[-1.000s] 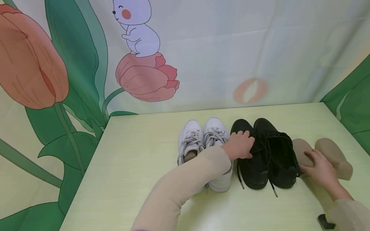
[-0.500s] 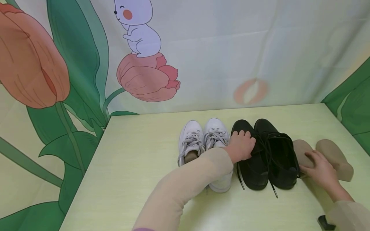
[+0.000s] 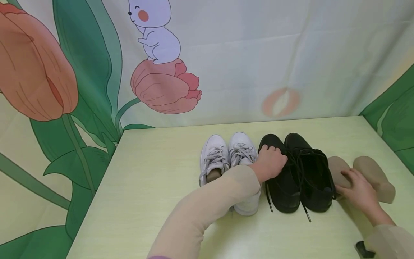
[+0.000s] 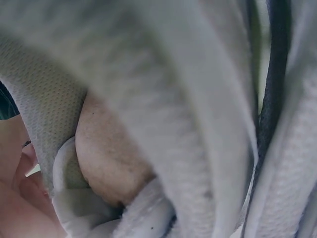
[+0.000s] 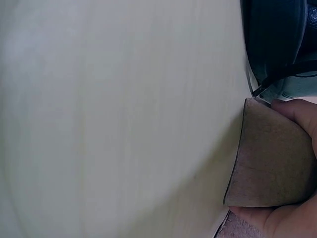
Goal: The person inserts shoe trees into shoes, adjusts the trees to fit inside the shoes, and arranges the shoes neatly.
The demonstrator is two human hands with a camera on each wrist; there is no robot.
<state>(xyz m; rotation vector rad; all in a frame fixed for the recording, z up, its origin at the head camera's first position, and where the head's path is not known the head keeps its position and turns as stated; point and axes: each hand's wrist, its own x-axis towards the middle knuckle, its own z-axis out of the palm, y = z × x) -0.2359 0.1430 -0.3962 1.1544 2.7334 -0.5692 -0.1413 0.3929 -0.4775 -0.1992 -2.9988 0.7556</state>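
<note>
Across the toe of the nearer black lace-up shoe (image 3: 284,194) lies my left hand (image 3: 271,162), its fingers bent over the upper and its thumb hidden. The other black shoe (image 3: 315,187) stands close beside it, laces loose. Further right is a pair of beige shoe-shaped pieces with rounded fronts. My right hand (image 3: 360,189) grips the rear end of the left beige piece (image 3: 337,171). In the right wrist view, thumb and finger hold this blocky end (image 5: 272,153) from two sides. The right beige piece (image 3: 372,172) lies next to it.
Two white lace-up sneakers (image 3: 214,153) stand left of the black shoes, partly behind my left sleeve (image 3: 207,205). They fill most of the left wrist view. All rest on a pale yellow table (image 3: 155,172) before a printed cloth (image 3: 233,72). A black strap piece (image 3: 363,249) is at my right sleeve.
My left hand's fingers have bent further over the black shoe, and its thumb has gone out of sight. My right hand and the shoes look unmoved.
</note>
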